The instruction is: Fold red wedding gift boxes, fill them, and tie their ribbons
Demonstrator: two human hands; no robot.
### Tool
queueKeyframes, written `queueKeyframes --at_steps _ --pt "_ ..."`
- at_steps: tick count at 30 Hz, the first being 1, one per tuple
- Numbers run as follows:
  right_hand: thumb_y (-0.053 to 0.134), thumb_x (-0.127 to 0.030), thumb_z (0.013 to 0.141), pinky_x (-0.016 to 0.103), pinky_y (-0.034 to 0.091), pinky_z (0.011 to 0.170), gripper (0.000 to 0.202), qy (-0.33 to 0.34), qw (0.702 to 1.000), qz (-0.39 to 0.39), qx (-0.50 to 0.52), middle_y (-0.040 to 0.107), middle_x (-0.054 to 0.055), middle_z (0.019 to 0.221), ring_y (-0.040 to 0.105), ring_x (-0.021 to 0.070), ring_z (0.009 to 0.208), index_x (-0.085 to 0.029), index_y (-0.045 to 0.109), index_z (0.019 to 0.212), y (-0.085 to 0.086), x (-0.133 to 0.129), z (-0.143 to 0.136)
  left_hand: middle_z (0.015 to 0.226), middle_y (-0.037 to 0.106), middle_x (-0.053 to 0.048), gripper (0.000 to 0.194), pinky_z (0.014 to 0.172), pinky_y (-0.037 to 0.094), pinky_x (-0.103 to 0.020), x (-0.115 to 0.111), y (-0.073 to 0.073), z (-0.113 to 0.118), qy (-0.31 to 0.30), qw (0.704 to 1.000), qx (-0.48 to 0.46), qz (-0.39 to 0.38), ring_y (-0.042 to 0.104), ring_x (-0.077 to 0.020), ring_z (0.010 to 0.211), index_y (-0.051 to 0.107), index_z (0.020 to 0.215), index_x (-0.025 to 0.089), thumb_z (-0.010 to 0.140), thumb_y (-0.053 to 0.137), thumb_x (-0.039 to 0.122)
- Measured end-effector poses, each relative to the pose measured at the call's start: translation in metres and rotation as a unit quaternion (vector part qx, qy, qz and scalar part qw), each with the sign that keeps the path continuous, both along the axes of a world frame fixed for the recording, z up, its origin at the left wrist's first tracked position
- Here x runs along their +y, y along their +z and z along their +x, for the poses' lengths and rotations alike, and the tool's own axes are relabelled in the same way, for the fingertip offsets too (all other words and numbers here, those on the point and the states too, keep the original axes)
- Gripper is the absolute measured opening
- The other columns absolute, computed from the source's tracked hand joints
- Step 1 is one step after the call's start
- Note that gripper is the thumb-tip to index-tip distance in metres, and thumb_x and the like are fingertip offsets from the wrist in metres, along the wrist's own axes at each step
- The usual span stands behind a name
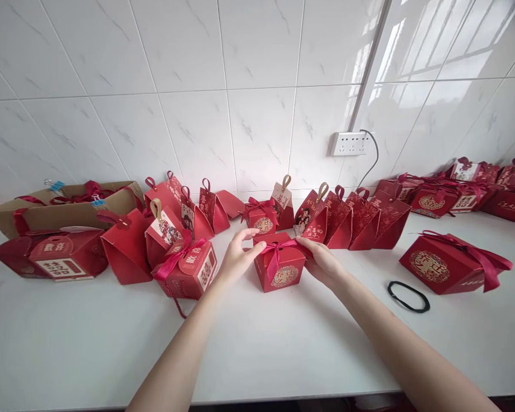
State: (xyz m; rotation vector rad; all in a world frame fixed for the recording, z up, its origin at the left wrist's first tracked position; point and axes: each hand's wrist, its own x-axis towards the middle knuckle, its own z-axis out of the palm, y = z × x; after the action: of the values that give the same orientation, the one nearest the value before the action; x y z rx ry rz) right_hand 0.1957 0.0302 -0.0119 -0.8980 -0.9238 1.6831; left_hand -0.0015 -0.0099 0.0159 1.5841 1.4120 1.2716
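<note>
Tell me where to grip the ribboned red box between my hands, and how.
Take the red box by its two side walls, below the ribbon bow: left hand from the left, right hand from the right. It stands upright, and its walls seem to flare upward, which may stop it slipping down. Gripping the bow at top might pull it loose.

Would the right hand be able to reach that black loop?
Probably yes: the black loop lies beside the right forearm with nothing on top, though the right hand is at the bow-tied red box.
</note>
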Motion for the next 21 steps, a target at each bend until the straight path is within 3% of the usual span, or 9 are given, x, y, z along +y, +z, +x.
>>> queueKeyframes --at_steps 5,9,14,21 --pt "0.078 -0.039 0.061 0.027 0.043 0.071 0.024 0.005 1.0 0.005 -0.004 0.071 0.005 0.077 0.061 0.0179 0.076 -0.018 0.069 0.066 0.002 -0.002 0.001 0.084 0.053 -0.001 0.039 0.073 0.04 -0.029 -0.002 0.006 -0.011 0.015 0.996 0.088 -0.03 0.052 -0.0164 0.08 0.052 0.086 0.019 0.072 0.061 0.054" --pt "0.078 -0.04 0.062 0.026 0.042 0.071 0.025 0.007 1.0 0.008 -0.009 0.07 0.004 0.076 0.06 0.0169 0.076 -0.017 0.07 0.068 0.004 -0.003 0.002 0.085 0.06 -0.002 0.039 0.074 0.04 -0.028 -0.006 0.012 -0.016 -0.088 0.988 0.096 -0.083 0.055 -0.0176 0.081 0.058 0.084 0.018 0.075 0.058 0.055" --pt "0.077 -0.039 0.062 0.025 0.042 0.069 0.023 0.003 1.0 0.005 -0.013 0.07 0.004 0.077 0.06 0.0169 0.077 -0.018 0.068 0.065 0.005 -0.004 0.001 0.085 0.061 -0.001 0.035 0.075 0.042 -0.028 -0.005 0.012 -0.018 -0.143 0.983 0.068 -0.096 0.055 -0.0161 0.078 0.063 0.087 0.018 0.08 0.053 0.051" --pt "0.075 -0.036 0.063 0.026 0.042 0.065 0.02 -0.003 1.0 -0.006 -0.015 0.068 0.002 0.071 0.059 0.0164 0.071 -0.019 0.067 0.066 0.001 -0.002 0.001 0.073 0.055 0.0 0.034 0.082 0.048 -0.032 0.003 0.002 -0.017 -0.173 0.977 -0.053 -0.113 0.054 -0.0144 0.073 0.057 0.072 0.018 0.077 0.055 0.051"
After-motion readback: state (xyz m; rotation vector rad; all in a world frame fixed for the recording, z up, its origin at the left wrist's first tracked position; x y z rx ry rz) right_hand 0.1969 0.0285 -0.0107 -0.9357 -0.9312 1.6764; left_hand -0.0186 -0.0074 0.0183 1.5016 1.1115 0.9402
